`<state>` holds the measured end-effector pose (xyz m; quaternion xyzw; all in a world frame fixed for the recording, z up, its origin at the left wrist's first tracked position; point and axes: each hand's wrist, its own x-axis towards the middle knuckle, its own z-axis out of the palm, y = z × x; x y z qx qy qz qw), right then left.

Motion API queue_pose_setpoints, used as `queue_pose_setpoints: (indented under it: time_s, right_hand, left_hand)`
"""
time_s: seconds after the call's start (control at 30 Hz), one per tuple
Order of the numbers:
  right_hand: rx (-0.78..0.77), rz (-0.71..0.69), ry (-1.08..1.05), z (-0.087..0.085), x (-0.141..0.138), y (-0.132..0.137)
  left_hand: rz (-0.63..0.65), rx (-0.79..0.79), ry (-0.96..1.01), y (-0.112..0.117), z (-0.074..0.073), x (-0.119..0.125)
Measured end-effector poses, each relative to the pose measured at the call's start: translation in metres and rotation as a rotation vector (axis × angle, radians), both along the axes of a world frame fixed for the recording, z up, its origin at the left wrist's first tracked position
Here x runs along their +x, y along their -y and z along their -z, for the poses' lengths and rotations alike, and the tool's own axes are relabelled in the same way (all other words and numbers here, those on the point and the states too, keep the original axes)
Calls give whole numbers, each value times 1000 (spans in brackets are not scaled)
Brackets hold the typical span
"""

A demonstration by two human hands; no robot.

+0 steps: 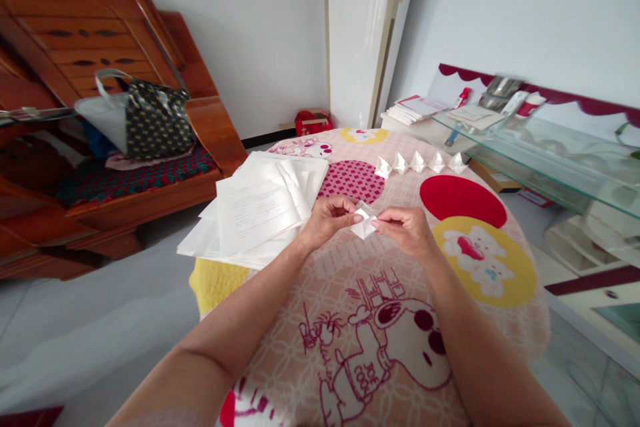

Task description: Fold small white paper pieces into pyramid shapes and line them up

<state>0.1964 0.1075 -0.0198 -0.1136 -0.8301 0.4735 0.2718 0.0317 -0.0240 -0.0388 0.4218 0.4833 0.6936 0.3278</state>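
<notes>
A small folded piece of white paper [363,227] is held up over the middle of the cloth-covered table. My left hand [331,217] pinches its left side between thumb and fingers. On the opposite side, my right hand [404,227] grips the paper's edge with thumb and forefinger. Farther back, several folded white paper shapes [418,162] with pointed tops stand in a row. Left of my hands lies a stack of white paper sheets [255,213], the top one printed, with a torn or creased strip on it.
The round table wears a patterned cloth [310,293] with cartoon figures. To the right stands a glass-topped cabinet [550,153] with papers [413,109] and containers. A wooden bench [100,33] at left carries a dotted bag [157,121]. A white floor-standing unit [357,47] is behind.
</notes>
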Motion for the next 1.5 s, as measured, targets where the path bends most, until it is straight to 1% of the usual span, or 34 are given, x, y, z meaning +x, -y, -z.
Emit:
queue_pose_setpoints:
  time_s: [0.1, 0.3, 0.53, 0.8, 1.17, 1.27, 1.33, 1.43, 1.5]
  right_hand:
    - [4, 14, -3, 2, 0, 0]
    - [-45, 107, -71, 3, -3, 5]
    - [-4, 141, -95, -1, -5, 10]
    - [76, 153, -134, 6, -8, 10]
    - [142, 158, -147, 5, -6, 11]
    - [66, 174, -142, 5, -7, 13]
    - [-59, 165, -148, 5, -9, 13]
    - [-295, 128, -178, 5, -11, 12]
    - [-398, 116, -180, 5, -12, 10]
  left_hand:
    - [-48, 11, 29, 0, -2, 3]
    - [-137, 15, 56, 0, -4, 11]
    - [-240, 26, 24, 0, -2, 15]
    - [-262, -2, 62, -2, 0, 16]
    - [-271, -2, 96, -3, -3, 18]
    - [-290, 11, 110, -3, -4, 18]
    - [-301, 13, 117, -3, -5, 17]
    - [-324, 27, 124, -3, -5, 15]
    - [-336, 33, 126, -3, -5, 14]
